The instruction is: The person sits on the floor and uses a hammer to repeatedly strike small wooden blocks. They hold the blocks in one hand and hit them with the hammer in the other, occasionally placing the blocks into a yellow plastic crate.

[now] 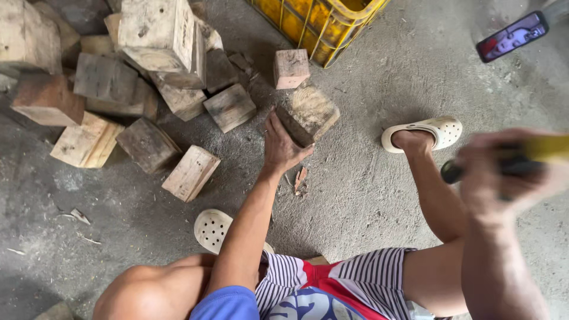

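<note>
A: Left side?
B: Pile of wood blocks point(118, 89) on the concrete floor point(367, 195). Left hand point(280, 147) fingers wrapped on a tilted wood block point(308, 114), mid-floor, near the yellow crate point(317, 21).
A: Right?
B: Right hand point(504, 175), blurred, fist closed around a yellow-black tool handle point(521, 157).

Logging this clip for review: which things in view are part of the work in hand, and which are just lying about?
In hand:
- left hand gripping a wooden block
- right hand holding a yellow-and-black tool handle, blurred

Lying about:
- pile of wooden blocks
- yellow crate
- phone
- wood chip
</note>
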